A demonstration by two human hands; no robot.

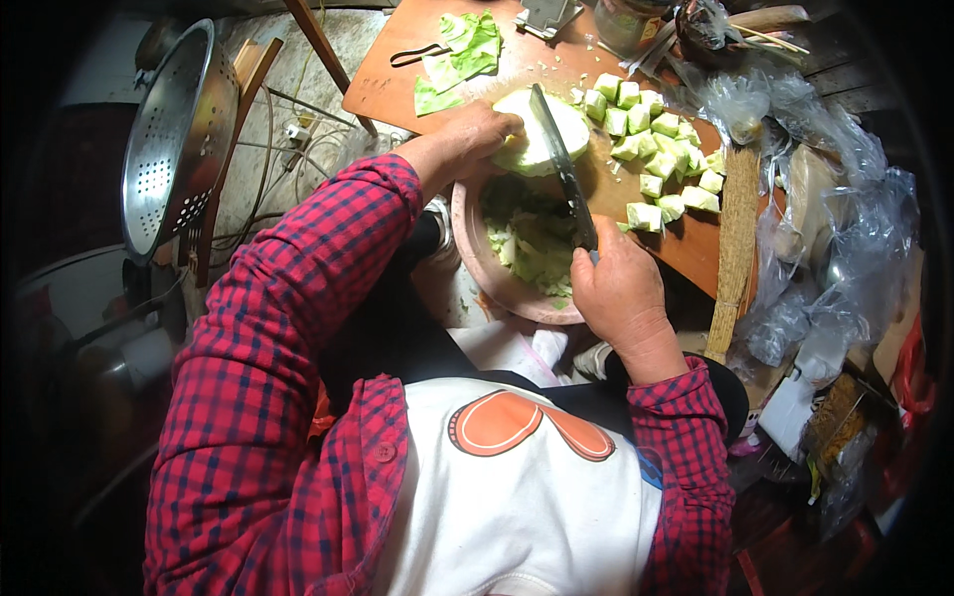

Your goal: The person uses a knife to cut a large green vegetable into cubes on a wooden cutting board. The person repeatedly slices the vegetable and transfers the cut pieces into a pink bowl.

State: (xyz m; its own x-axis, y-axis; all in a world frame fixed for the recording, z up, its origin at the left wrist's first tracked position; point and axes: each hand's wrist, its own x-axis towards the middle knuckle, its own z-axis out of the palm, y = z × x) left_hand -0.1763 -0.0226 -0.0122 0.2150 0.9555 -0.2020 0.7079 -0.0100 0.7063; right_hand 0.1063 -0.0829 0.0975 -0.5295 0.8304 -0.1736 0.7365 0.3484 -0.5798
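My left hand [477, 130] grips the left side of a large, pale green peeled vegetable [514, 158], perhaps kohlrabi, at the table's near edge. In my right hand [624, 287] is the handle of a kitchen knife [565, 167]. Its dark blade runs up and leftward across the vegetable's right part; how deep it sits cannot be told. To the right, several cut cubes [659, 145] of the same pale green lie in a heap. Below the vegetable, a pinkish basin [471, 249] holds leafy scraps and peelings [536, 257].
The orange-brown wooden table [387, 74] carries green leaves [471, 48], a thin dark loop [417, 56] and a jar [630, 26]. A bundled straw-coloured stick [734, 246] and clear plastic bags [842, 223] crowd the right. A metal colander [168, 149] stands tilted at left, near loose cables [298, 160].
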